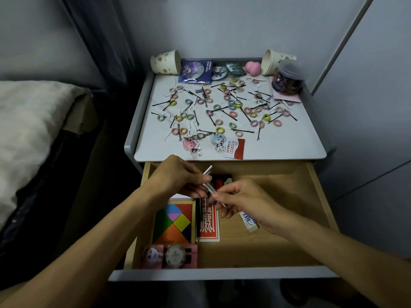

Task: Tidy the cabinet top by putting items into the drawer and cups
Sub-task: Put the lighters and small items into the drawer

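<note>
Pinching a thin pale strip [208, 170] from both ends, the left hand [184, 176] and right hand [242, 201] hold it over the open drawer [289, 196], seemingly so it can go straight down. It is edge-on, so I cannot tell what it is. Below the hands a coloured puzzle [174, 223] and a red box [210, 221] lie side by side, so the bare wood under the right hand looks the likely spot. Beyond the hands, hair ties [233, 114] and hairpins [242, 131] lie scattered across the worktop [278, 143]. Two paper cups [165, 62] lie tipped at its far corners and need righting before they can take anything.
</note>
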A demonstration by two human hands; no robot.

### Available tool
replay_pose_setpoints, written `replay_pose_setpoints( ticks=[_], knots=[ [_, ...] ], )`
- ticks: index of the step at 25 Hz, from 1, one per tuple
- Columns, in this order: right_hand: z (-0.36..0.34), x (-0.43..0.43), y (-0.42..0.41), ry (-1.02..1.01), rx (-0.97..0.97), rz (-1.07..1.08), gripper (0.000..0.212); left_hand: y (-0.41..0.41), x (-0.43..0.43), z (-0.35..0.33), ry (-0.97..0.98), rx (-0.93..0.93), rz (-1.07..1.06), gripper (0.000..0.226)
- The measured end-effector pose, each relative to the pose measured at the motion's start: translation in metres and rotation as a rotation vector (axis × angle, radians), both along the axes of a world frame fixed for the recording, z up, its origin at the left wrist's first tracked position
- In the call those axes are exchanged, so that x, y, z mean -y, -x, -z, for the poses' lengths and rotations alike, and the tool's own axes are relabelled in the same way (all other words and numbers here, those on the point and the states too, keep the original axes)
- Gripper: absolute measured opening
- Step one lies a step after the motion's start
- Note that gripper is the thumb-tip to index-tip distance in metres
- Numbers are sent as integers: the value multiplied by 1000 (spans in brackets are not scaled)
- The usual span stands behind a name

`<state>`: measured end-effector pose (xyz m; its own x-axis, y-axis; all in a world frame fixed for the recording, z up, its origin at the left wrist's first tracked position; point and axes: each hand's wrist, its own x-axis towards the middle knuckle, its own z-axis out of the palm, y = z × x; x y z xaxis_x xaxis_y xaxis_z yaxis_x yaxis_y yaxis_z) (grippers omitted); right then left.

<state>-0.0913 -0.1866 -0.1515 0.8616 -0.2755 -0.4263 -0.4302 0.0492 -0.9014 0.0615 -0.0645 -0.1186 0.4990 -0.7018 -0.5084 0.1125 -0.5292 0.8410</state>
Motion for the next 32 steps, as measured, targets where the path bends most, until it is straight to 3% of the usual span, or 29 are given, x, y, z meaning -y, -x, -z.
replay_pose_setpoints(
  ticks=[3,15,17,20,21,23,28,32],
  knots=[
    [2,3,14,88,-57,-88,18,13,3,2,-60,-26,84,17],
    [-1,-3,23,139,-111,10,6,28,0,6,-6,-19,77,12],
    [2,-5,24,96,-146,34,8,23,-4,5,-66,178,157,13],
    [14,9,32,66,-252,213,16,9,-15,-1,-445,1013,215,27],
    [19,15,33,76,-293,292,18,6,-22,-4,-561,1186,186,29],
    [29,26,28,122,-368,409,19,3,-30,-8,-687,1259,174,30],
    [58,32,-5,276,-575,479,23,12,-26,2,-767,1122,326,35],
    [71,30,-19,385,-542,445,20,8,-25,6,-755,1134,289,30]
  ],
)
